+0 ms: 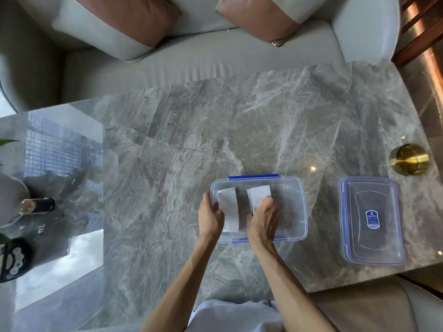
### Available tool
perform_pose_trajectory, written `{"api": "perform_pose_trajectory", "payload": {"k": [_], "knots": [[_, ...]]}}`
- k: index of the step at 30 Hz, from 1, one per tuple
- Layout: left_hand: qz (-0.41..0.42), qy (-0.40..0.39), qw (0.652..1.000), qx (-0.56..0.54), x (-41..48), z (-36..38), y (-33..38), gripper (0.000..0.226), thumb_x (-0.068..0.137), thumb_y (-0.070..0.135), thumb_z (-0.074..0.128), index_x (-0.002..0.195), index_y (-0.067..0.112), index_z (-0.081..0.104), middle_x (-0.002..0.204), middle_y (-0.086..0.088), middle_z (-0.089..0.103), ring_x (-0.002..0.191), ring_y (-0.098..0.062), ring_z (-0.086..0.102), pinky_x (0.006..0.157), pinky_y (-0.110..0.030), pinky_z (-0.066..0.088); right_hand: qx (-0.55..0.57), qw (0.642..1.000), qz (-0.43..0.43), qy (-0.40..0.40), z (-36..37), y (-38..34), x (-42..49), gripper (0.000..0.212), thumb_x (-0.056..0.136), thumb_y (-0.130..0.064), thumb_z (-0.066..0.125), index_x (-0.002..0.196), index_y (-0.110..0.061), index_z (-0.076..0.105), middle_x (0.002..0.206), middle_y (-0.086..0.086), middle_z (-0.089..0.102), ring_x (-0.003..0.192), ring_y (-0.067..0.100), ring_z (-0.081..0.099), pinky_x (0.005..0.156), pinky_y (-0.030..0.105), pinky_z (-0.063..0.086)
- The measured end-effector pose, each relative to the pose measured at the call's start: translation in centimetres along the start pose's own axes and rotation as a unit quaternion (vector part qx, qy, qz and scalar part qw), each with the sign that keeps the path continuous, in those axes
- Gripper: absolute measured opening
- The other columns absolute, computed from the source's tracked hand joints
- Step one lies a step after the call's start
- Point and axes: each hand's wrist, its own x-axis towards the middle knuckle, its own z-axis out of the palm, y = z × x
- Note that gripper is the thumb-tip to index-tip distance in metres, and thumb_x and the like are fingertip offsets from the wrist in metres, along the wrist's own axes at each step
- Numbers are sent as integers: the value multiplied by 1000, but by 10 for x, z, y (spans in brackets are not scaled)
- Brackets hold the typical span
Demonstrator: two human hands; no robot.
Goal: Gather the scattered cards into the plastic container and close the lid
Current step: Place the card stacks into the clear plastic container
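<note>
Clear plastic container [294, 207] open on marble table [191, 140]; left hand [210, 215] holding one card stack [229, 209] inside, right hand [262, 219] closed on second stack [258, 194]; lid [371, 221] lying apart, to right

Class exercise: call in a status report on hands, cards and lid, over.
Left hand and right hand each grip a card stack inside the container. Lid off, lying to the right. Nothing in the way.

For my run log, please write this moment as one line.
left hand: on left card stack | right hand: on right card stack | container: open | lid: on table, right
</note>
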Motion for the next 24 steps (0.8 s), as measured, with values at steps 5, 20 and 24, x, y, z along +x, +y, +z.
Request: {"api": "perform_pose_trajectory", "payload": {"k": [5,20,24], "knots": [[6,-3,1000,11,0,-1,-2,30,86,-7,38,108,5,53,104,-17,64,93,-34,61,78,-46,52,5,1000,-5,-5,-3,0,-2,51,84,-10,70,125,-8,39,111,19,55,101,34,54,78,43,50],[14,-22,1000,11,2,-3,-5,29,84,-7,37,105,6,52,102,-14,64,83,-24,58,67,-32,48,-4,1000,-4,4,-4,-2,-4,48,89,-14,65,128,-8,39,114,18,55,103,33,55,78,43,53],[17,-29,999,8,2,-3,-6,30,85,-6,37,104,13,52,99,-5,63,82,-19,58,62,-23,45,-3,1000,-6,2,-3,-2,-4,51,88,-13,68,129,-8,38,116,18,57,103,33,56,81,41,52]]}}
